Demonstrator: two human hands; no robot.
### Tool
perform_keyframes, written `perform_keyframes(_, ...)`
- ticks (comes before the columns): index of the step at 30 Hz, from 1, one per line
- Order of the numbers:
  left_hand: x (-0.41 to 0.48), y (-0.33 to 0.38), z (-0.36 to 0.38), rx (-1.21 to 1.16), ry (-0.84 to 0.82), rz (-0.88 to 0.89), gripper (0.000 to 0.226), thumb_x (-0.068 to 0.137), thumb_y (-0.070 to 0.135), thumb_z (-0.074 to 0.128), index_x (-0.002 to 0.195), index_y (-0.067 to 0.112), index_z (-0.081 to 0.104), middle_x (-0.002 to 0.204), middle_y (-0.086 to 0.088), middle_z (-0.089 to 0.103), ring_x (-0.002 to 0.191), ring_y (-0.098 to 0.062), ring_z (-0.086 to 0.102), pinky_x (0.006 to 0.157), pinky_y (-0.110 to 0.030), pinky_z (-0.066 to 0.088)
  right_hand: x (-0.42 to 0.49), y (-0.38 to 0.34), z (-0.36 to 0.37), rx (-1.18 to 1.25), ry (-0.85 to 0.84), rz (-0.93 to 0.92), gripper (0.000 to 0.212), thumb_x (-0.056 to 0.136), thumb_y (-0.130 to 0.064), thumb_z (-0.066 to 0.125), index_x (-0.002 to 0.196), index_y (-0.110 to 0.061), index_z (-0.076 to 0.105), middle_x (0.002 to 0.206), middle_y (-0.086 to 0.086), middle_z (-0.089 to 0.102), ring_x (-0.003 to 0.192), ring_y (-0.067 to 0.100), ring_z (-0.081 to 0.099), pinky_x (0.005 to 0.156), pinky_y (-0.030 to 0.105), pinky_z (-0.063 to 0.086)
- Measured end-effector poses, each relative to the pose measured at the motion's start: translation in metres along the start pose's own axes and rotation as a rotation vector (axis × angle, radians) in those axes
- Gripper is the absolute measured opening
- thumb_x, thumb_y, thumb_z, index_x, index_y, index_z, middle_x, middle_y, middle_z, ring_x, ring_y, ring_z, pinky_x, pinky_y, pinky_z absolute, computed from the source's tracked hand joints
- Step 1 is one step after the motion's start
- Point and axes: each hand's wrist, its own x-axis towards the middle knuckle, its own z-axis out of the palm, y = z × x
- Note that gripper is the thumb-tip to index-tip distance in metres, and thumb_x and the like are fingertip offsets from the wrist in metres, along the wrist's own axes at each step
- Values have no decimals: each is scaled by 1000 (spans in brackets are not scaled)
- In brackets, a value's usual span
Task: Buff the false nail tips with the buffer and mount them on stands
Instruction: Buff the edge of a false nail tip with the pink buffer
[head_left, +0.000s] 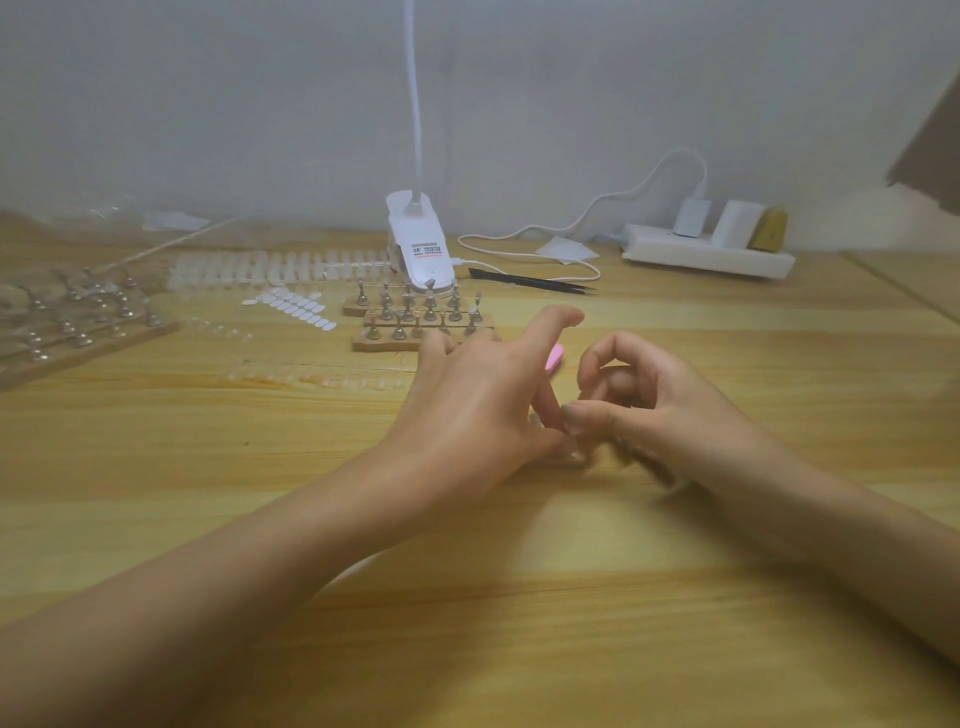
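False nail tips (291, 273) are seen in long clear strips lying on the desk (519, 597), well beyond the left hand (478, 395) and to its left; a second strip of clear tips (322, 375) lies just to the left of that hand. The left hand is held palm down over the desk with its fingers loosely spread and its thumb raised. A pink buffer (709, 358) is seen only as a small tip showing between the two hands, and which hand grips it cannot be told. The right hand (660, 405) is curled, its forefinger and thumb bent into a ring, and its thumb tip is pressed against the left hand's lower fingers. Something small and pale seems to be pinched where the hands meet, but blur prevents it from being made out.

Beyond the left hand's fingertips, wooden bases carrying metal stands (415, 317) are set in rows; pale tips are mounted on a few at the right end. Further stands (78, 317) on a clear tray are placed far to the left. A sheet of white oval pads (296, 306) lies between the two groups. Black tweezers (535, 283), a white clip lamp (421, 244) and a white power strip (706, 254) are placed beyond the hands, by the wall.
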Motion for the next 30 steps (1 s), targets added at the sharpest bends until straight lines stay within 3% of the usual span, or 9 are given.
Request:
perform_keyframes(9,0,0,1,-29,-20,-5,75,79,40,76,138,45,30,76,26,64,107,1,50,78,-32,17,10,-1,-6,-72,-103,49,37,72,-33,76,97,-21,51,71,2,70,50,15,55,41,17,34)
perform_keyframes(14,-1,1,-2,-34,-36,-14,76,79,41,76,139,45,30,81,25,66,109,-1,49,83,-32,19,10,2,-4,-28,-94,45,33,77,-30,74,100,-19,53,73,5,70,49,7,57,43,11,36)
perform_keyframes(18,-3,3,-8,-12,-128,-22,98,78,48,76,150,49,8,90,30,65,113,-4,42,92,-33,16,5,5,-7,69,46,45,51,72,-63,63,109,-28,63,88,-4,68,50,-1,48,39,12,31)
perform_keyframes(20,-3,2,-16,29,-184,19,110,75,55,76,150,50,-6,99,30,64,116,-4,38,93,-32,14,-1,8,-11,24,-10,-20,46,78,-54,74,117,-33,61,95,-4,69,54,-1,52,40,14,34)
perform_keyframes(22,-1,-2,-30,32,-236,40,117,70,62,75,148,52,-13,105,32,62,120,-4,38,97,-35,14,-7,10,-11,-152,-93,-145,59,75,-39,85,126,-40,55,104,-12,69,67,-1,56,51,12,42)
perform_keyframes(24,3,-9,-48,-45,-266,15,117,60,74,68,147,55,-9,101,37,61,120,-1,45,98,-37,19,-9,14,-7,-373,-108,-292,76,73,-30,87,136,-39,46,110,-27,62,80,-2,58,64,8,43)
perform_keyframes(26,8,-17,-61,-203,-228,-32,112,52,80,57,148,55,4,97,37,64,106,9,54,98,-33,32,-11,18,-1,-535,-55,-385,81,78,-24,85,141,-44,38,113,-32,57,90,1,57,69,8,42)
perform_keyframes(28,10,-27,-65,-342,-139,-76,99,62,73,58,149,47,20,97,31,67,93,12,59,86,-19,44,-12,20,0,-575,-15,-396,83,81,-20,81,141,-53,32,111,-29,57,95,7,57,71,10,42)
perform_keyframes(30,7,-36,-58,-383,-17,-72,74,79,54,63,145,35,36,95,21,70,90,7,63,75,-11,46,-12,22,-9,-577,-26,-382,85,82,-20,79,142,-56,30,105,-23,61,96,11,59,72,10,44)
